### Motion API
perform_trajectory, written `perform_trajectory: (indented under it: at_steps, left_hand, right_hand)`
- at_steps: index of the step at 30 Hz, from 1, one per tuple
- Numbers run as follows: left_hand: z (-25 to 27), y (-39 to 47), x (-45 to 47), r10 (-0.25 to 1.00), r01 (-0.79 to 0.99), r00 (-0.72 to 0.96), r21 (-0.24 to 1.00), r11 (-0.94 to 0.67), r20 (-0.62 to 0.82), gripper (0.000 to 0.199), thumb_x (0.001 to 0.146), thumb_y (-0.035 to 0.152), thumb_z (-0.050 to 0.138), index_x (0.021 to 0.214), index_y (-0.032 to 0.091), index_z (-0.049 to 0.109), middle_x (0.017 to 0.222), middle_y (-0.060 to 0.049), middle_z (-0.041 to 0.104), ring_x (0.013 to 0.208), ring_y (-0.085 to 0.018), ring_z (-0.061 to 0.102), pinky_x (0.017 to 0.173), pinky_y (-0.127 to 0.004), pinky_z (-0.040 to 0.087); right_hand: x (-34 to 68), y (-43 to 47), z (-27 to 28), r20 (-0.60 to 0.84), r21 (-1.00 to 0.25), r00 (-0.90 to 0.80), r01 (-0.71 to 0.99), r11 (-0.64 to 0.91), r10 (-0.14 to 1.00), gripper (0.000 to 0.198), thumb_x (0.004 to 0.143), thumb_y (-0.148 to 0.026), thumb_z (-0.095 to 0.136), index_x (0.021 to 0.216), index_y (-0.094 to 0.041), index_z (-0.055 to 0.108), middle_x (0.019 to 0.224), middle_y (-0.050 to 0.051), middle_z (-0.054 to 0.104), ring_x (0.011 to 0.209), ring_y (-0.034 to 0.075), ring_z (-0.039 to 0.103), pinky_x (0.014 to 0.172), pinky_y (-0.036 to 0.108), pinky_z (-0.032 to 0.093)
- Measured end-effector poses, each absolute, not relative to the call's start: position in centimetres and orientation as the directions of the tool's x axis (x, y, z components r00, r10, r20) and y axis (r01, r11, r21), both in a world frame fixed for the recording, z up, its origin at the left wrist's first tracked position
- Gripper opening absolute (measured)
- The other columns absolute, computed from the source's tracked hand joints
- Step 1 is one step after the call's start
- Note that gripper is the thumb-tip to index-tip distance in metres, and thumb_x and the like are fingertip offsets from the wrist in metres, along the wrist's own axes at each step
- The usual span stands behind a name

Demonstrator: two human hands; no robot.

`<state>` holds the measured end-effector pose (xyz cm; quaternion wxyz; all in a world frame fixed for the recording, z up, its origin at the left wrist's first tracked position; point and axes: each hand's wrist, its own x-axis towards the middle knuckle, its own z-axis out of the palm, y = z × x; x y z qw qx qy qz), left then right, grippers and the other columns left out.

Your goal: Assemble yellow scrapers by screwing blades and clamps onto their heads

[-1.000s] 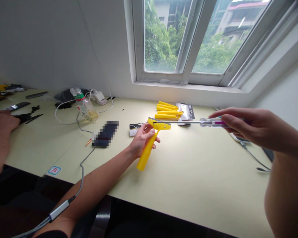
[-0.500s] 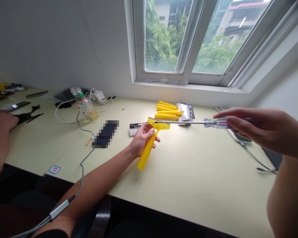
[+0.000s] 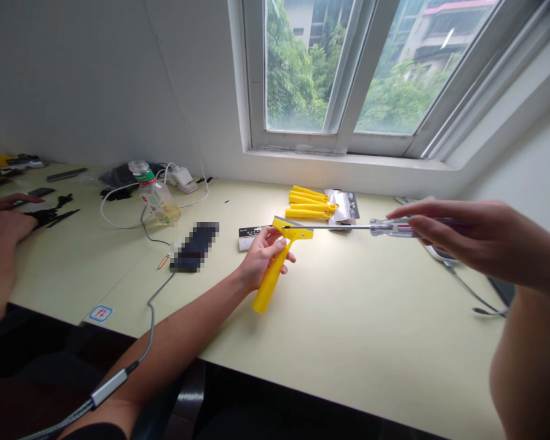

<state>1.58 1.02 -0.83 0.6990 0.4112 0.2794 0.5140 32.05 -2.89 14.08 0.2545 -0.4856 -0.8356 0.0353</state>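
Observation:
My left hand [image 3: 262, 256] is closed around the neck of a yellow scraper [image 3: 271, 278], held tilted above the table with its wide head up and handle end toward me. A metal edge shows along the head, with a screw at its right side. From the right, my right hand [image 3: 472, 235] grips the clear handle of a screwdriver [image 3: 389, 227]. Its long shaft lies level across the scraper head, and the tip meets the head's left side, at or very near a screw. Behind the hands, several yellow handles [image 3: 309, 205] lie beside a silver-grey packet [image 3: 346, 206].
A black-and-white packet [image 3: 247, 239] lies behind my left hand. Further left are a pixelated dark device [image 3: 196, 247], a tilted bottle [image 3: 156, 195] and a white charger [image 3: 182, 178] with cables. Another person's hands [image 3: 9, 217] rest at the far left. A cable [image 3: 476, 290] lies at right.
My right hand and the screwdriver have shifted slightly left, toward the scraper head. The scraper stays nearly still in my left hand. At far left, the other person's hand has moved over a phone.

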Motion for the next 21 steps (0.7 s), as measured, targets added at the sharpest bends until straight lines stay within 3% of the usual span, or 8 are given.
perform_trajectory:
  at_steps: [7, 9, 12, 16, 18, 21]
  left_hand:
    - [-0.5, 0.9, 1.8, 0.964, -0.412, 0.256, 0.910, 0.047, 0.067, 0.044, 0.074, 0.036, 0.079, 0.098, 0.022, 0.044, 0.124, -0.004, 0.053, 0.060, -0.013, 0.068, 0.037, -0.019, 0.046]
    - [-0.3, 0.8, 1.9, 0.973, -0.395, 0.216, 0.919, 0.014, 0.078, 0.045, 0.072, 0.037, 0.080, 0.096, 0.022, 0.045, 0.122, -0.003, 0.054, 0.059, -0.012, 0.068, 0.035, -0.019, 0.046]
    - [-0.1, 0.6, 2.1, 0.982, -0.368, 0.172, 0.930, -0.013, 0.081, 0.047, 0.070, 0.038, 0.081, 0.095, 0.021, 0.045, 0.119, -0.003, 0.055, 0.058, -0.012, 0.067, 0.035, -0.019, 0.046]
    - [-0.2, 0.7, 2.2, 0.992, -0.327, 0.106, 0.945, -0.030, 0.069, 0.044, 0.071, 0.037, 0.079, 0.095, 0.021, 0.045, 0.118, -0.003, 0.055, 0.058, -0.011, 0.067, 0.035, -0.019, 0.046]
    - [-0.3, 0.9, 2.1, 0.994, -0.312, 0.081, 0.949, -0.045, 0.074, 0.043, 0.072, 0.036, 0.078, 0.095, 0.021, 0.045, 0.120, -0.004, 0.054, 0.059, -0.011, 0.066, 0.036, -0.018, 0.045]
    - [-0.5, 1.3, 1.8, 0.994, -0.301, 0.057, 0.951, -0.073, 0.094, 0.040, 0.074, 0.034, 0.075, 0.097, 0.021, 0.045, 0.123, -0.005, 0.053, 0.060, -0.012, 0.067, 0.036, -0.018, 0.045]
  right_hand:
    - [31.6, -4.6, 14.0, 0.528, -0.027, -0.466, 0.826, 0.563, 0.709, 0.032, 0.086, -0.051, 0.062, 0.106, -0.028, 0.069, 0.070, -0.001, 0.071, 0.049, 0.011, 0.059, 0.048, 0.025, 0.042]
    - [31.0, -5.2, 13.9, 0.599, 0.023, -0.446, 0.840, 0.542, 0.665, 0.029, 0.084, -0.048, 0.065, 0.106, -0.030, 0.067, 0.079, 0.000, 0.072, 0.064, 0.015, 0.066, 0.058, 0.027, 0.048]
    - [29.7, -5.5, 13.8, 0.704, -0.004, -0.427, 0.797, 0.604, 0.568, 0.020, 0.085, -0.033, 0.068, 0.105, -0.030, 0.065, 0.113, 0.004, 0.067, 0.090, 0.020, 0.068, 0.079, 0.033, 0.054]
    - [28.6, -5.3, 13.7, 0.646, -0.023, -0.513, 0.726, 0.687, 0.564, 0.027, 0.091, -0.029, 0.055, 0.117, -0.032, 0.059, 0.127, 0.008, 0.058, 0.114, 0.028, 0.060, 0.090, 0.042, 0.052]
    - [28.5, -5.2, 13.5, 0.568, -0.055, -0.508, 0.761, 0.646, 0.647, 0.028, 0.094, -0.034, 0.048, 0.122, -0.032, 0.056, 0.114, 0.008, 0.065, 0.097, 0.027, 0.067, 0.078, 0.040, 0.053]
    - [28.4, -4.7, 12.9, 0.560, -0.114, -0.324, 0.882, 0.458, 0.762, 0.032, 0.098, -0.042, 0.039, 0.122, -0.028, 0.054, 0.086, 0.006, 0.068, 0.062, 0.020, 0.063, 0.057, 0.034, 0.047]
